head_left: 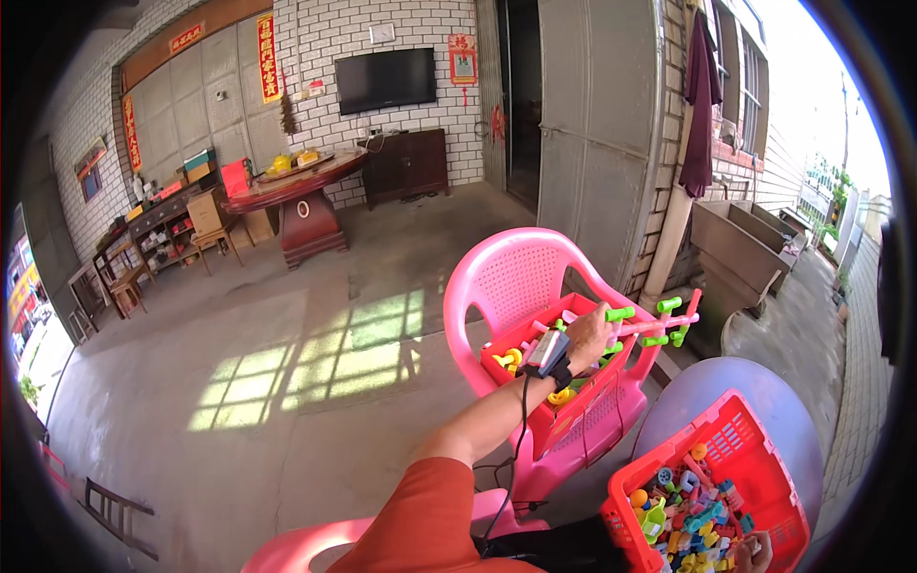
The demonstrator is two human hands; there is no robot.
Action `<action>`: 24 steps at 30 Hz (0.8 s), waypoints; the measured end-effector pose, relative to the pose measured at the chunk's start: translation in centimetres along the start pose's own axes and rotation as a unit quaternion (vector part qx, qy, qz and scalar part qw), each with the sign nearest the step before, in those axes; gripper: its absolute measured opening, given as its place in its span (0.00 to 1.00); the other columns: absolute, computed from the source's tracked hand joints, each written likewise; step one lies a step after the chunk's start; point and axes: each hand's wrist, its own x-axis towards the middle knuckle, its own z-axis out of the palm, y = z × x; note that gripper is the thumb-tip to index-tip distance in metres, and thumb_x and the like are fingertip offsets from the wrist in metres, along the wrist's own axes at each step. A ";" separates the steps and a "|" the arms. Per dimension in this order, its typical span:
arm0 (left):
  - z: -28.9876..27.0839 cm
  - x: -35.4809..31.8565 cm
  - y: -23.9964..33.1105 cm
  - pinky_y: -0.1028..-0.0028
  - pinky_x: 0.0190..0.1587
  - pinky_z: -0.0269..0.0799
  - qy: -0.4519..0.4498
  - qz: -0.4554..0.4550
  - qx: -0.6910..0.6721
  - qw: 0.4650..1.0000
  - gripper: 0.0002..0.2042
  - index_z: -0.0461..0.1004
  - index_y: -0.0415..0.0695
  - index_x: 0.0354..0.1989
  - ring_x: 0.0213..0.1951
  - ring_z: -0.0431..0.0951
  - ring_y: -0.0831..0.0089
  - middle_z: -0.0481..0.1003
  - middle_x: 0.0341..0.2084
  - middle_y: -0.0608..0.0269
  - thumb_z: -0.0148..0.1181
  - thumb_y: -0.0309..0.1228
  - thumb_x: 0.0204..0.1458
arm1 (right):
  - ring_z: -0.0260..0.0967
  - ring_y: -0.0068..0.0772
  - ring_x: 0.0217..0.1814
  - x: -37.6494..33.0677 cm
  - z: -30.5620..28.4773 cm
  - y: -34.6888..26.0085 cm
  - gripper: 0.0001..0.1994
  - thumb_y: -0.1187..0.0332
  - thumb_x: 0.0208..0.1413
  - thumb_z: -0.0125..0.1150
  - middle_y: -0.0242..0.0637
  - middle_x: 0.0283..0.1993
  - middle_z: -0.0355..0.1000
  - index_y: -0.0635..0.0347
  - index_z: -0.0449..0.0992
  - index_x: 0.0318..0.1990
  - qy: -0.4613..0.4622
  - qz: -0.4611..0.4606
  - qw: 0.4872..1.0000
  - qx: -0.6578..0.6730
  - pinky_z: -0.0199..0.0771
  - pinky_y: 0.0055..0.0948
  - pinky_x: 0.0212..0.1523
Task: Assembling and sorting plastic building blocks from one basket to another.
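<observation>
Holding a pink-and-green tube toy [650, 325] closed in its grip, the left hand [585, 336] reaches out at 1 o'clock, keeping the assembly raised over a red basket [564, 420] of loose pieces on a pink chair [516, 277], prob. so its long arms stay free of the pile. Right hand [755, 554] sits at 5 o'clock, at the frame edge, in a 2nd red basket [755, 449] w/ mixed blocks; can't tell if its grip is closed. That basket rests on a grey round table [716, 382]. Concrete floor [239, 401], brick walls, wall TV [385, 80] at 12.
</observation>
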 end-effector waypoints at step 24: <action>-3.5 -6.3 -4.2 0.56 0.47 0.66 -0.039 0.084 0.225 0.970 0.20 0.68 0.46 0.44 0.49 0.67 0.53 0.66 0.43 0.53 0.61 0.32 0.40 | 0.65 0.25 0.28 0.6 -3.1 0.2 0.10 0.74 0.53 0.55 0.33 0.30 0.68 0.62 0.67 0.43 0.052 -0.008 0.991 0.122 0.66 0.23 0.29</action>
